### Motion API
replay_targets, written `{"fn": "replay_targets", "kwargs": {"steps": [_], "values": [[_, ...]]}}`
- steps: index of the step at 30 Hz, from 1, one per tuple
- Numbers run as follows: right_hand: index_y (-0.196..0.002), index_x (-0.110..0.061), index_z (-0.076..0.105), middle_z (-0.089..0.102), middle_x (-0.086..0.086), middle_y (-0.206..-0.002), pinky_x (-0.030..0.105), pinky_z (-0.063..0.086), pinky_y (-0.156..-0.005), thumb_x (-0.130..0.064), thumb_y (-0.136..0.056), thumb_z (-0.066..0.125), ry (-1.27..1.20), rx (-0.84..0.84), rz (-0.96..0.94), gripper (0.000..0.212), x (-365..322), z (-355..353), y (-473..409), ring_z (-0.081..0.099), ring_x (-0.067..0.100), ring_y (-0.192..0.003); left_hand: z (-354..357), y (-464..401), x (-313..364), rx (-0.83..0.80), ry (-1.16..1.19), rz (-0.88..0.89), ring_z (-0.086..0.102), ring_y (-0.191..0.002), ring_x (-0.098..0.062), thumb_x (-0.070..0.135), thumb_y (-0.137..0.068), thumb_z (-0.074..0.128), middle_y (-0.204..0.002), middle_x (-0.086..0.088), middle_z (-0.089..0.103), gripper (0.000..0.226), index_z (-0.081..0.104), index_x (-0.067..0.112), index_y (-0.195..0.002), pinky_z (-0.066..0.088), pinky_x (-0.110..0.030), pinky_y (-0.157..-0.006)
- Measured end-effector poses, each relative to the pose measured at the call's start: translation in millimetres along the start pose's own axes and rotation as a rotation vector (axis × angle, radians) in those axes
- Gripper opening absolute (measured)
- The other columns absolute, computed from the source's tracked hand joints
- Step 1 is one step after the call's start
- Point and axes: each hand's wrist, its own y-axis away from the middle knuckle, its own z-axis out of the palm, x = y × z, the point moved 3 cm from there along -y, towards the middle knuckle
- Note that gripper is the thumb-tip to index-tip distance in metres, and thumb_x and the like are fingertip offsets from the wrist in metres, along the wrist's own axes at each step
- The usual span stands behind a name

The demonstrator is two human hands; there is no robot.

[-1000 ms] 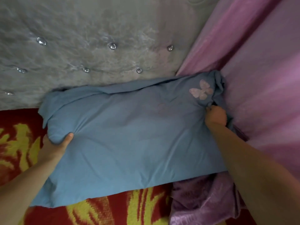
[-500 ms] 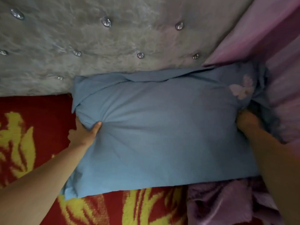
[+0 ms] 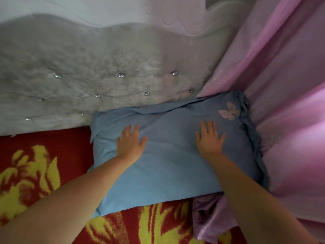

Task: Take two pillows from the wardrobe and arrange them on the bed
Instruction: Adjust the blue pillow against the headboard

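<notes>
- One blue pillow (image 3: 168, 155) lies flat at the head of the bed, its far edge touching the grey headboard (image 3: 98, 67) and its right side pushed against the pink curtain (image 3: 281, 103).
- A pale butterfly motif (image 3: 229, 110) sits near the pillow's far right corner, and the case is creased along the far edge and bunched into folds down the right side.
- Both hands lie palm-down on top of the pillow, fingers straight and spread apart, holding nothing.
- The left hand (image 3: 130, 141) rests on the left half of the pillow, near its left edge, fingers pointing toward the headboard.
- The right hand (image 3: 209, 138) rests on the right half, just short of the butterfly motif, well apart from the left hand.
- Both bare forearms reach in from the near edge of the view across the pillow's front edge.
- Under the pillow, a red blanket with a yellow pattern (image 3: 35, 169) covers the bed, showing to the left and in front.
- A shiny purple cloth (image 3: 211, 213) lies crumpled just beside the pillow's near right corner, touching the curtain.
- The headboard is tufted plush fabric studded with crystal buttons (image 3: 120, 75), and a pale embossed wall (image 3: 123, 11) rises above it.
</notes>
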Motion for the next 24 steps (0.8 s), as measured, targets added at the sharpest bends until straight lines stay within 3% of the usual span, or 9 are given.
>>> {"fn": "replay_targets", "kwargs": {"steps": [4, 11, 18, 24], "values": [[-0.148, -0.017, 0.031, 0.030, 0.009, -0.155, 0.051, 0.022, -0.116, -0.031, -0.100, 0.037, -0.006, 0.045, -0.152, 0.050, -43.2, -75.6, 12.6, 0.027, 0.027, -0.143, -74.8, -5.0, 61.3, 0.036, 0.017, 0.232, 0.049, -0.122, -0.032, 0.037, -0.094, 0.047, -0.134, -0.014, 0.051, 0.048, 0.044, 0.016, -0.136, 0.041, -0.042, -0.097], [-0.134, -0.014, 0.047, 0.043, 0.008, -0.143, 0.045, 0.039, -0.100, -0.028, -0.097, 0.044, -0.037, 0.183, -0.249, 0.039, -94.9, -183.5, 40.5, 0.040, 0.030, -0.131, -184.5, -2.0, 97.0, 0.154, -0.076, 0.416, 0.053, -0.115, -0.030, 0.036, -0.093, 0.046, -0.126, -0.010, 0.056, 0.042, 0.048, 0.018, -0.131, 0.042, -0.040, -0.093], [-0.141, -0.016, 0.039, 0.041, 0.008, -0.144, 0.044, 0.041, -0.100, -0.029, -0.096, 0.043, 0.020, 0.214, -0.179, 0.047, -170.7, -213.4, 100.7, 0.041, 0.031, -0.130, -261.9, 10.7, 15.6, 0.152, -0.100, 0.453, 0.049, -0.120, -0.030, 0.038, -0.095, 0.043, -0.131, -0.009, 0.052, 0.046, 0.040, 0.020, -0.137, 0.039, -0.040, -0.096], [-0.146, -0.018, 0.034, 0.041, 0.008, -0.146, 0.045, 0.042, -0.099, -0.028, -0.096, 0.041, 0.095, 0.237, -0.077, 0.052, -249.7, -221.0, 170.1, 0.043, 0.032, -0.129, -343.2, 34.5, -68.5, 0.159, -0.093, 0.617, 0.051, -0.117, -0.033, 0.036, -0.092, 0.049, -0.126, -0.013, 0.055, 0.050, 0.040, 0.017, -0.137, 0.043, -0.043, -0.094]]}}
